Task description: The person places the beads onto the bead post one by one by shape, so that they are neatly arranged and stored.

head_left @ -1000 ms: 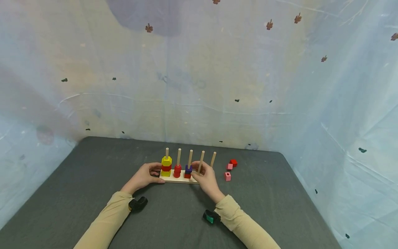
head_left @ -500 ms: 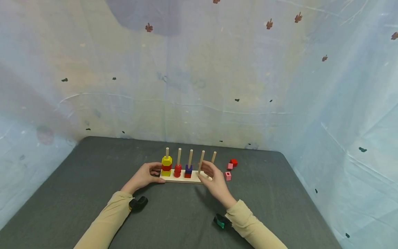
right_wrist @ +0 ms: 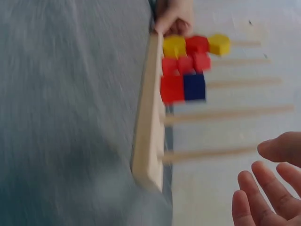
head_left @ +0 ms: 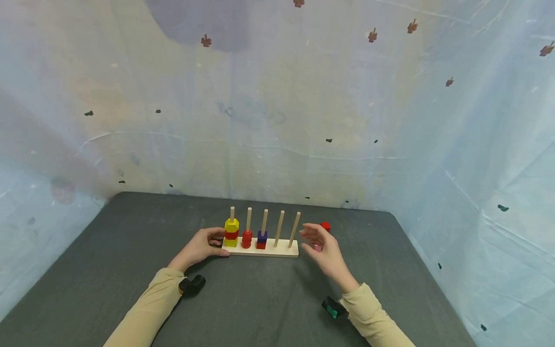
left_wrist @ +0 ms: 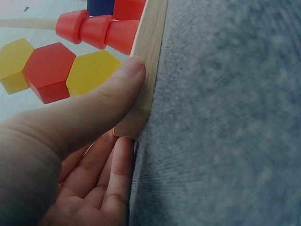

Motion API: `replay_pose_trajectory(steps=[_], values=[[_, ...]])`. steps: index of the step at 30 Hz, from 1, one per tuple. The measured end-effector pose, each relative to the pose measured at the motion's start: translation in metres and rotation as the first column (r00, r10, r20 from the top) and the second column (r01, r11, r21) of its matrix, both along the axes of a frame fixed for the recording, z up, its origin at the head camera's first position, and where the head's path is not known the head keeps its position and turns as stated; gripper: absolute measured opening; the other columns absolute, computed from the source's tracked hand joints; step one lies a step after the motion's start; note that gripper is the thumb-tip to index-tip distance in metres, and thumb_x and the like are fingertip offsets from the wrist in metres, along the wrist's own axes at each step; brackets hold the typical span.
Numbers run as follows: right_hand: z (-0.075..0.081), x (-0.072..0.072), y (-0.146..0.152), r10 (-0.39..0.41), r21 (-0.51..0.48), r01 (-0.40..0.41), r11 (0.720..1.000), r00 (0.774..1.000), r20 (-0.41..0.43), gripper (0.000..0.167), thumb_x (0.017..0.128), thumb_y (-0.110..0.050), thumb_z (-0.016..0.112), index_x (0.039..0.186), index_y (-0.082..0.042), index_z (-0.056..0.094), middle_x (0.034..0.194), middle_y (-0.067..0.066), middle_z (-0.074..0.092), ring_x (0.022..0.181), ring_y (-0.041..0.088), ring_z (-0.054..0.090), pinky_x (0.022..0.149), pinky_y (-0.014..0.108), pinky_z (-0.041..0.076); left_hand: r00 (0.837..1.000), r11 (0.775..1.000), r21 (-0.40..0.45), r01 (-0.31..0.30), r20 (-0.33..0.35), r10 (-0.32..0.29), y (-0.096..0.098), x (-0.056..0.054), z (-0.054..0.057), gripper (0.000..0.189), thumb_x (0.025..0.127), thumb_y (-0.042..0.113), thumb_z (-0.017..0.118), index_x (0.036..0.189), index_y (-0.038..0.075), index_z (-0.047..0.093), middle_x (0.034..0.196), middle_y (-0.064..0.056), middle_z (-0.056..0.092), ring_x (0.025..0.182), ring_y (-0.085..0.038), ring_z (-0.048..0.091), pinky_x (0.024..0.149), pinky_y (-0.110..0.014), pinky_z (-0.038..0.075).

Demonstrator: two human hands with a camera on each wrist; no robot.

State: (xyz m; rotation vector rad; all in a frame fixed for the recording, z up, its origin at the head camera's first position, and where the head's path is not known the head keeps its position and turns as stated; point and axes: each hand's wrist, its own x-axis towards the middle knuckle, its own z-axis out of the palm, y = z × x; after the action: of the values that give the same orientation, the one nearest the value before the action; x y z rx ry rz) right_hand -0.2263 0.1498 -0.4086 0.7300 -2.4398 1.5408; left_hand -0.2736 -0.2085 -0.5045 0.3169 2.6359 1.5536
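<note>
A wooden peg stacker (head_left: 283, 250) with a row of upright pegs stands before me. My left hand (head_left: 200, 245) grips its left end; in the left wrist view the thumb (left_wrist: 113, 92) lies along the front edge. Yellow and red hexagonal blocks (head_left: 231, 232) fill the leftmost peg low down. Red rounded pieces (head_left: 246, 239) sit on the second peg, and a dark blue block (head_left: 262, 236) tops a red one on the third. The two right pegs are bare. Beyond the right end hovers my right hand (head_left: 326, 251), fingers loosely bent, holding nothing.
A red block (head_left: 325, 225) lies on the dark grey cloth (head_left: 251, 299) just behind the right hand. One pink block (head_left: 318, 247) shows partly between its fingers and thumb. A patterned curtain (head_left: 277, 120) hangs behind the table.
My right hand has moved right, from beside the blue block, past the two bare pegs to beyond the stacker's end, now covering much of the pink blocks. The left hand has stayed in place.
</note>
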Motion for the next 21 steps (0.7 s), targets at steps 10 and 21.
replay_pose_trajectory(steps=[10,21], values=[[-0.013,-0.035,0.051,-0.107,0.037,0.111,0.993,0.989,-0.101,0.039,0.086,0.004,0.068,0.123,-0.003,0.058,0.116,0.021,0.061,0.103,0.038,0.059,0.086,0.053,0.049,1.000,1.000,-0.003,-0.001,-0.028,0.001,-0.001,-0.001,-0.001,0.071,0.068,0.025,0.087,0.128,0.001,0.058,0.124,-0.014,0.059,0.105,-0.026,0.059,0.089,-0.041,0.051],[-0.030,-0.080,0.081,-0.135,0.191,0.139,0.972,0.990,-0.037,0.045,0.085,0.003,0.070,0.127,-0.007,0.057,0.122,0.013,0.061,0.111,0.030,0.057,0.092,0.053,0.046,1.000,1.000,0.015,0.002,-0.011,-0.002,0.001,0.002,0.002,0.071,0.068,0.023,0.087,0.129,0.001,0.057,0.125,-0.016,0.058,0.104,-0.026,0.060,0.088,-0.041,0.051]])
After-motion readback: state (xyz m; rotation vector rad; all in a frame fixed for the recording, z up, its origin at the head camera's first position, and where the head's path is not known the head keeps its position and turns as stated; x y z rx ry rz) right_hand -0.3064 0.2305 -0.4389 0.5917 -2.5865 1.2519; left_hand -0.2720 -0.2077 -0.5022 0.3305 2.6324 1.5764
